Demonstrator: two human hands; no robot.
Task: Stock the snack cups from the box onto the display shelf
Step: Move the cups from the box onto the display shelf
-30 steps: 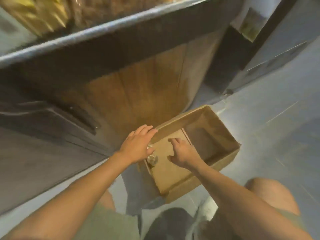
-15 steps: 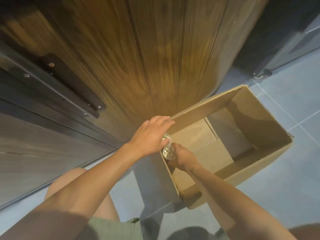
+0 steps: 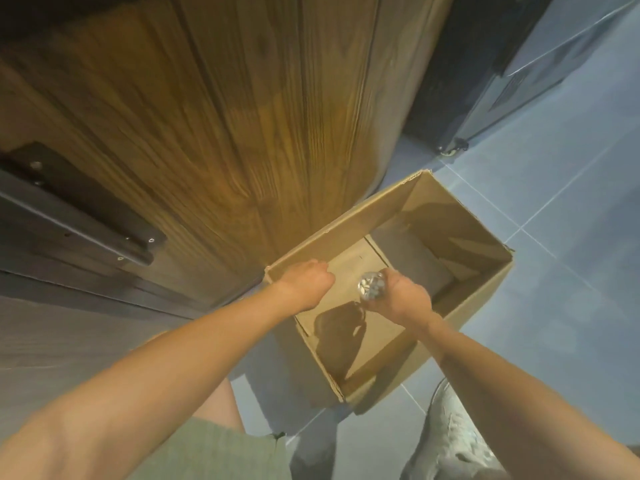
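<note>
At 9 o'clock in the view, a black bracket (image 3: pixel 79 206) with small screws lies across dark cabinet panels (image 3: pixel 52 341). From there to 12 o'clock rises a warm brown wooden panel (image 3: pixel 242 116) with a strong grain.

The left grip (image 3: pixel 304 284), a bare hand, sits at the 9 o'clock corner of the open cardboard box (image 3: pixel 391 209). Its fingers are curled downward just inside the rim. Whether they clasp the wall, hold something or are simply clenched cannot be told, because the back of the hand hides them.

Just to its right, apart from it, the snack cup (image 3: pixel 372 289) hangs over the inside of the box, above the cardboard bottom. It is a small clear cup with a silvery, speckled top facing the camera. Any print on it is too blurred to read, and the box walls in view are plain brown.

The right grip (image 3: pixel 398 296) grasps the cup, which lies at the hand's 9 o'clock. The fingers wrap round the cup's side and its top stands clear of them. A dark shadow (image 3: pixel 339 327) of hand and cup falls on the box bottom at the cup's 7 o'clock.

The box rests on a blue-grey tiled floor (image 3: pixel 554 168), its far wall close to the wooden panel. At 1 o'clock a dark unit (image 3: pixel 485 46) stands on a small caster (image 3: pixel 450 147). At 6 o'clock, green fabric (image 3: pixel 214 452) covers the person's leg.
</note>
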